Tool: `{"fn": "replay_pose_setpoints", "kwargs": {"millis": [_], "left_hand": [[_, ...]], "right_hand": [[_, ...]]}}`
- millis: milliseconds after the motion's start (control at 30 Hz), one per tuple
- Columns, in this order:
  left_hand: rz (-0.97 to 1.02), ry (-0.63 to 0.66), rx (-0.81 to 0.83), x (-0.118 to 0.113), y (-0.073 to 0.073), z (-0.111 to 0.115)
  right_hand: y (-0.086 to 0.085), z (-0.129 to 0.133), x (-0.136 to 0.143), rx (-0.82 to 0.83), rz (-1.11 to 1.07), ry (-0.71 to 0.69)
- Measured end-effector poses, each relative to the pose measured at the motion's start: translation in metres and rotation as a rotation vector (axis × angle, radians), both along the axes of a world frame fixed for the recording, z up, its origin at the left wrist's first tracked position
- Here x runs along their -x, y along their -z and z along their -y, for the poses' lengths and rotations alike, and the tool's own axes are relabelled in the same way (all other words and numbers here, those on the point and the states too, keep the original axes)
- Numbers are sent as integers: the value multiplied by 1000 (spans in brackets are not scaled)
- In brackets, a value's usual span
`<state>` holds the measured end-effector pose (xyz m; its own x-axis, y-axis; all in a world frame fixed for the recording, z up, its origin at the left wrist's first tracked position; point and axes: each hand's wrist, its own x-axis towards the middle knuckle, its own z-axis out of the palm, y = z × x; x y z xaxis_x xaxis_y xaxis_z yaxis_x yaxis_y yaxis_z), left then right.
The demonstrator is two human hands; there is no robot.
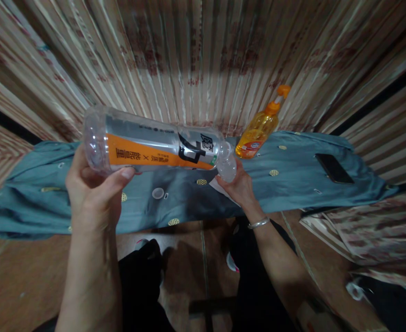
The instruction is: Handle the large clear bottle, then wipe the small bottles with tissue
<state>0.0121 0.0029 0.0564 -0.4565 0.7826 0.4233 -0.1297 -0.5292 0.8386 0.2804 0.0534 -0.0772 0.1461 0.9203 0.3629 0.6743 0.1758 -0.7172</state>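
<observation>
My left hand [97, 182] is wrapped around the base end of a large clear plastic drink bottle [147, 143] with a silver and orange label. The bottle lies almost level in the air, its neck pointing right. At its mouth, my right hand [239, 184] grips a small clear plastic container [227, 168]; the two openings meet or nearly meet, and I cannot tell which. Whether liquid passes between them does not show. Under my right hand is a piece of white paper [221, 190]. A small round clear lid [157, 193] rests on the cloth below the bottle.
A pump bottle of orange liquid [258, 131] stands just behind my right hand. Farther right, a black phone [334, 168] lies on the teal patterned cloth [299, 184] covering the narrow table. A pleated curtain [175, 60] hangs close behind it.
</observation>
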Motion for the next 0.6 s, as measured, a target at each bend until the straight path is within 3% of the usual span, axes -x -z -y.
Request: {"fn": "replay_pose_setpoints", "kwargs": {"millis": [300, 600], "left_hand": [[7, -4, 37, -4, -1, 2], [4, 56, 21, 1, 7, -1]], "right_hand": [[0, 0, 0, 5, -21, 10], [0, -1, 0, 1, 0, 19]]}}
